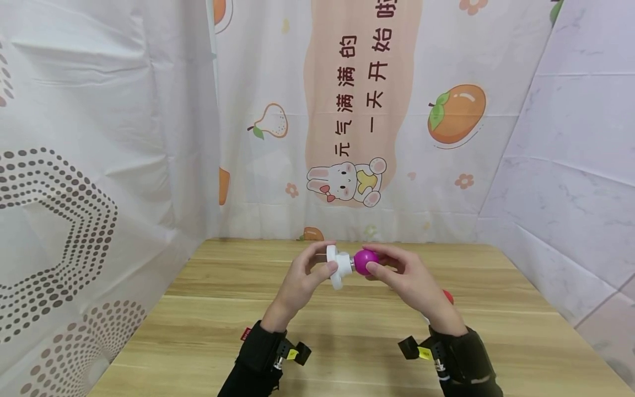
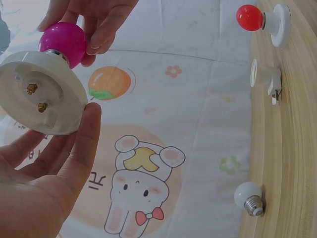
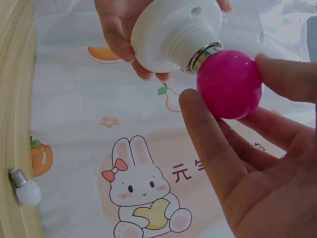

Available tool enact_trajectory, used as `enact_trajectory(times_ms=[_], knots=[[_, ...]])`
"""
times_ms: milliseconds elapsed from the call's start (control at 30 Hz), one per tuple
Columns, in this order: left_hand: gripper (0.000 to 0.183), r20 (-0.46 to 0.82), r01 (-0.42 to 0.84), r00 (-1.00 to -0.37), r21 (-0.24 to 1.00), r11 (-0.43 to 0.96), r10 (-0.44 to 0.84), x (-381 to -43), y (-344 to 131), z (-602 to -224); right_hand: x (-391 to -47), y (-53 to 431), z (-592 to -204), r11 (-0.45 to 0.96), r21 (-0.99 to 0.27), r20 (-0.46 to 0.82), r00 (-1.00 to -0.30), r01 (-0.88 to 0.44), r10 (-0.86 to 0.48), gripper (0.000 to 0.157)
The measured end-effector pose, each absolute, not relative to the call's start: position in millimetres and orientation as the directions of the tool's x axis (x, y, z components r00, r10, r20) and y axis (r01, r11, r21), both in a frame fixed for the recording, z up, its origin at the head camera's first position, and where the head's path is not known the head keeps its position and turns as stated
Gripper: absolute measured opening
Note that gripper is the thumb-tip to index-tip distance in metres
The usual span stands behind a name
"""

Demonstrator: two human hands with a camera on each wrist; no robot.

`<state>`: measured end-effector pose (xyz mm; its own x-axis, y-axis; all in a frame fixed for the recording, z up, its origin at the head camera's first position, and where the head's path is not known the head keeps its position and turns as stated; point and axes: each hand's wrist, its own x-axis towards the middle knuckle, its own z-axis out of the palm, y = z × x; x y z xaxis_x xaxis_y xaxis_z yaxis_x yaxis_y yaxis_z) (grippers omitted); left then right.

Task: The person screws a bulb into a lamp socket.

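In the head view my left hand (image 1: pixel 299 282) grips the rim of a white lamp socket (image 1: pixel 341 264) with a round base. My right hand (image 1: pixel 414 280) holds a round magenta light bulb (image 1: pixel 366 261) between thumb and fingers. The bulb's metal screw end sits at the socket's mouth, with part of the metal (image 3: pixel 202 58) showing in the right wrist view. From the left wrist view, the open underside of the socket (image 2: pixel 47 94) faces the camera and shows two brass screws. Both things are held up above the wooden table (image 1: pixel 342 342).
On the table, a red bulb (image 2: pixel 249 18) sits in another round white socket (image 2: pixel 281 27). Beside it stands a smaller white socket (image 2: pixel 267 78) with a metal prong. A white bulb (image 2: pixel 247 195) lies farther along. A printed curtain (image 1: pixel 278 182) hangs behind the table.
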<state>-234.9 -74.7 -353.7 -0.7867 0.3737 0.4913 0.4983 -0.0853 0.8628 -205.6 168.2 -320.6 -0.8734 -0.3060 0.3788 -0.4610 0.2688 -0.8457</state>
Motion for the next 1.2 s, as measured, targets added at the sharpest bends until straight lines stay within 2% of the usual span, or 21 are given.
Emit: enact_trajectory(times_ms=[367,833,967,1200], knots=[[0.051,0.499,0.5,-0.779,0.86,-0.103,0.38,-235.5,-75.7,-354.0,-208.0,167.1,-321.1,0.205,-0.866,0.38,-0.868,-0.455,-0.32,0.037],[0.051,0.492,0.491,-0.778,0.864,-0.11,0.39,-235.3,-74.3,-353.8,-206.9,165.8,-322.4,0.297,-0.843,0.385,-0.889,-0.448,-0.246,0.039],[0.051,0.49,0.494,-0.778,0.864,-0.099,0.393,-235.7,-74.1,-354.4,-207.5,164.5,-323.6,0.274,-0.824,0.445,-0.866,-0.496,-0.228,0.039],[0.051,0.488,0.493,-0.78,0.865,-0.097,0.393,-235.3,-74.3,-354.7,-208.3,163.3,-325.9,0.197,-0.77,0.561,-0.791,-0.607,-0.243,0.024]])
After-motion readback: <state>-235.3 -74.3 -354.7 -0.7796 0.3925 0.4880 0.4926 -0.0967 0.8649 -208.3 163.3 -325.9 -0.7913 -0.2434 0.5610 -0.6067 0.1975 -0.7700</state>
